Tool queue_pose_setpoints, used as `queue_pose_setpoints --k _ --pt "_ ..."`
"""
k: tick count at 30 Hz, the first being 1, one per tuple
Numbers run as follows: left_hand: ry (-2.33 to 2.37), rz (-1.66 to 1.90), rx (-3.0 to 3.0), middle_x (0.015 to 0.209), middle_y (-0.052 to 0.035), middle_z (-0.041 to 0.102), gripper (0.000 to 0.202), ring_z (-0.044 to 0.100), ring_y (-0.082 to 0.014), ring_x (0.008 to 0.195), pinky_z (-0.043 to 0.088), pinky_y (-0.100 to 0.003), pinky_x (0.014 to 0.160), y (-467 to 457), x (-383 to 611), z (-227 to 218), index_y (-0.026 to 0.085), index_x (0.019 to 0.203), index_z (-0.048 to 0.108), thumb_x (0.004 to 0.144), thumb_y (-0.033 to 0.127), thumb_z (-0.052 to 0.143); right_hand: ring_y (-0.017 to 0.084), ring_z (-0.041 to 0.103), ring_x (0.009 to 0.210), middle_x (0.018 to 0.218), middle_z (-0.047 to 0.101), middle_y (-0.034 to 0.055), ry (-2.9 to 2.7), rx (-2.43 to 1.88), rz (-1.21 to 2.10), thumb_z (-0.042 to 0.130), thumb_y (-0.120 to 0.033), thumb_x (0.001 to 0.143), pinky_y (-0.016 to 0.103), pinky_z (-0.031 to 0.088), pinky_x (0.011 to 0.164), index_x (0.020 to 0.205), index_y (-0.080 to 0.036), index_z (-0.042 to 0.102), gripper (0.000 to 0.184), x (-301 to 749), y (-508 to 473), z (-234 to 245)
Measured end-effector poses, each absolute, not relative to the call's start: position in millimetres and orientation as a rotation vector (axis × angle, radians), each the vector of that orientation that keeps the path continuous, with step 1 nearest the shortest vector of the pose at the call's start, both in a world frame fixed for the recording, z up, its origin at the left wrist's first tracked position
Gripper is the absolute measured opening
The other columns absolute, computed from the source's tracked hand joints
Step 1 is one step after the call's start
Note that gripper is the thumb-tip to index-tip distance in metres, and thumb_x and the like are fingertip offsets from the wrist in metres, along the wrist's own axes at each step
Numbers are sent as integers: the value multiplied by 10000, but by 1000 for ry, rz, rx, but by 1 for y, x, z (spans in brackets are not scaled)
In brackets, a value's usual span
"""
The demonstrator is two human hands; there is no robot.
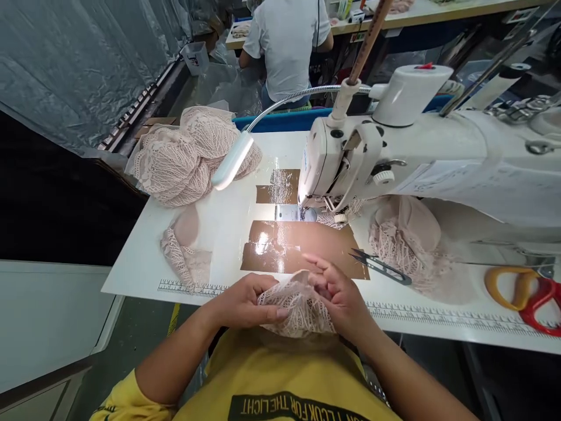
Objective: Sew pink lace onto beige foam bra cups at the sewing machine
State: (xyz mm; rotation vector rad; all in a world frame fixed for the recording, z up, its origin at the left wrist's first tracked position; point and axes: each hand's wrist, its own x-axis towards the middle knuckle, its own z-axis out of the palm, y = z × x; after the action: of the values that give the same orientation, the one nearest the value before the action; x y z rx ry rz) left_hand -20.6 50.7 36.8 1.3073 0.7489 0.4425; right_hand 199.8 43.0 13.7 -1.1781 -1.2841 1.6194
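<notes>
Between my two hands, at the table's front edge, is a pale pink lace bra cup (298,307). My left hand (249,301) grips its left side, with the thumb lying over the lace. At its right side my right hand (339,295) pinches the upper edge, and the index finger points out to the left. Just beyond, brown tape (280,251) covers the table in front of the sewing machine (333,158). A pair of thread snips (383,269) lies right of my right hand.
Lace cups are piled (175,158) at the back left under a lamp (233,161); one lace piece (186,251) lies nearer. More lace cups (407,234) sit right of the needle. Scissors (521,292) lie at the right edge. A person (287,49) sits beyond the table.
</notes>
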Motion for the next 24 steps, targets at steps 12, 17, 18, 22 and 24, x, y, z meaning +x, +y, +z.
queue_pose_setpoints --k 12,17,18,22,24 --pt "1001 681 1237 583 45 268 446 247 -64 527 203 -211 467 61 -11 20 170 594 327 910 438 490 131 603 709 1089 626 106 -1210 -967 1867 558 -468 875 284 509 664 1278 -230 439 483 207 63 14" --pt "1083 836 1535 548 48 257 445 252 -65 503 212 -220 465 60 -13 22 174 565 278 934 347 458 144 594 822 1132 595 70 -1328 -975 1736 670 -372 811 301 498 773 1064 -256 534 310 205 59 16" --pt "1096 866 1580 540 49 258 441 253 -63 494 212 -220 462 59 -13 23 174 563 277 936 330 454 151 586 845 1140 588 65 -1387 -997 1723 693 -361 791 304 491 791 1033 -253 548 302 203 59 18" --pt "1126 1004 1732 527 52 251 430 258 -63 482 216 -223 466 57 -14 21 173 556 271 924 276 470 156 552 831 997 584 30 -1514 -1122 1710 716 -364 761 280 473 749 997 -236 557 313 191 61 22" --pt "1116 1068 1808 524 50 270 425 279 -66 485 230 -225 475 56 -14 21 172 548 281 911 256 487 144 532 813 927 560 9 -1461 -1109 1784 706 -363 769 258 459 716 997 -232 540 311 183 63 25"
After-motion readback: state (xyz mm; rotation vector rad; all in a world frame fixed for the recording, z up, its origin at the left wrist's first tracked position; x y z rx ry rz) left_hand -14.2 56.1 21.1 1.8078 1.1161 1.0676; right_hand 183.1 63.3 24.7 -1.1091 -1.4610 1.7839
